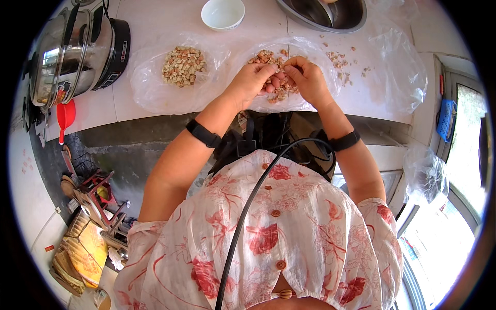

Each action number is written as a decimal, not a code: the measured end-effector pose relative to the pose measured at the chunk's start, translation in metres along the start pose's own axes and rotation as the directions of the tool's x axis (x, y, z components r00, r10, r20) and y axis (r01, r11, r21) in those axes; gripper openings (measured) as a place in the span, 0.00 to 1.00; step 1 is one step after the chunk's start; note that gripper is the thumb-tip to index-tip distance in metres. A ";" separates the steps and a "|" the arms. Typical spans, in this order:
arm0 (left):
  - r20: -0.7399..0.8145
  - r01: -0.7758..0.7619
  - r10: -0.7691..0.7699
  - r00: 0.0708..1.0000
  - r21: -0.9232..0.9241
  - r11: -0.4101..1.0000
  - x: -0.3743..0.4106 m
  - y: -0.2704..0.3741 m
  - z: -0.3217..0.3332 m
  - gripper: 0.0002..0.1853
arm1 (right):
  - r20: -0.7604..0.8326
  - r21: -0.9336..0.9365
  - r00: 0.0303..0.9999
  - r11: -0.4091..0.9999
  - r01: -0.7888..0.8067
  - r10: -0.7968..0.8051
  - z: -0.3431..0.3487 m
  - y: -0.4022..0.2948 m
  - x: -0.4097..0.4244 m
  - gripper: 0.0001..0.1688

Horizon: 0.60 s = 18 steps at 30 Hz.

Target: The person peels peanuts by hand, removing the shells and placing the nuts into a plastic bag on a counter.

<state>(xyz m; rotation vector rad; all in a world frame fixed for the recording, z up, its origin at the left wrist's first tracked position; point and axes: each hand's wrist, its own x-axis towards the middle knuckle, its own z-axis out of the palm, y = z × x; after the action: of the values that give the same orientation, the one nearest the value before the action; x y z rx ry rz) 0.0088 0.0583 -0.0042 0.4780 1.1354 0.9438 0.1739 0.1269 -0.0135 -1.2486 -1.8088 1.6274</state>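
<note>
My left hand (254, 80) and my right hand (310, 79) are close together over a heap of small reddish-brown dried pieces (267, 57). That heap lies on a spread clear plastic bag (327, 87). Thumbs and fingers of both hands are pinched around what looks like one small brown piece, mostly hidden by the fingertips. To the left, a second heap of paler, cream-coloured chopped pieces (182, 66) rests on another clear plastic bag (149, 95). Loose fragments (339, 62) are scattered to the right of my right hand.
A white bowl (223, 14) and a metal basin (325, 17) stand at the back. On the left are an electric steamer pot (64, 58) and a red plastic ladle (66, 115). A crumpled clear bag (403, 73) lies right. A black cable (248, 209) crosses my shirt.
</note>
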 end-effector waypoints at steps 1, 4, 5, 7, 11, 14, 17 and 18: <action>0.007 0.019 -0.018 1.000 -0.040 0.999 -0.001 0.000 0.000 0.15 | -0.020 -0.038 1.000 0.999 -0.010 0.009 -0.003 0.001 0.001 0.09; 0.027 0.062 -0.060 0.998 -0.081 0.995 -0.001 0.001 -0.002 0.14 | -0.115 -0.317 0.946 0.914 0.254 -0.303 -0.011 0.012 0.003 0.09; 0.030 0.040 -0.037 0.999 -0.101 0.994 -0.001 0.001 -0.003 0.12 | -0.118 -0.404 0.932 0.874 0.270 -0.342 -0.015 0.013 0.005 0.09; 0.037 -0.003 0.008 0.999 -0.140 0.990 -0.003 -0.001 -0.007 0.09 | -0.114 -0.569 0.901 0.771 0.287 -0.420 -0.024 0.014 0.006 0.09; 0.065 -0.147 0.165 0.984 -0.230 0.962 -0.031 0.013 -0.033 0.06 | -0.144 -0.546 0.931 0.812 0.207 -0.334 -0.042 0.020 0.001 0.08; -0.059 -0.229 0.221 0.973 -0.280 0.932 -0.066 0.037 -0.061 0.06 | -0.117 -0.543 0.961 0.826 0.150 -0.251 -0.046 0.023 -0.008 0.07; -0.259 -0.304 0.239 0.936 -0.250 0.919 -0.070 0.040 -0.123 0.09 | -0.057 -0.585 0.960 0.788 0.190 -0.274 -0.042 0.024 -0.008 0.07; -0.338 -0.310 0.225 0.914 -0.223 0.924 -0.067 0.044 -0.129 0.11 | -0.040 -0.610 0.951 0.761 0.220 -0.307 -0.041 0.026 -0.005 0.07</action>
<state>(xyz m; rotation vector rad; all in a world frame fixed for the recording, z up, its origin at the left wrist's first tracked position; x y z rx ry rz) -0.1334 0.0103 0.0159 0.2707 1.2114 1.4351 0.2171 0.1440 -0.0270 -1.2215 -2.3783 0.7986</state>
